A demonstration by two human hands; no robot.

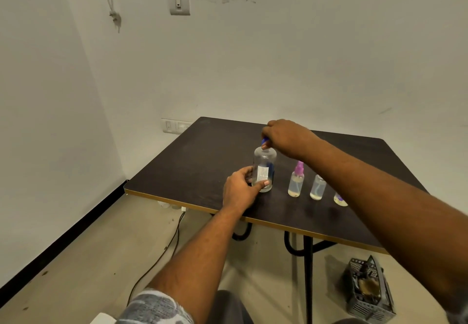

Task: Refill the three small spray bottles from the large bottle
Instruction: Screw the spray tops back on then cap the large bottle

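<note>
The large clear bottle (264,169) with a white label stands upright on the dark table (202,161). My left hand (240,190) grips its lower body. My right hand (286,137) pinches the blue cap (264,142) at its neck. To the right stand three small spray bottles in a row: one with a pink-purple sprayer (296,180), a second clear one (317,187) whose top my right forearm hides, and a third (340,199) mostly hidden under the forearm.
The table's yellow-trimmed front edge (192,203) runs close to the bottles. A dark mesh basket (368,289) sits on the floor at the right. A black cable (162,255) trails across the floor under the table. Walls close in at left and back.
</note>
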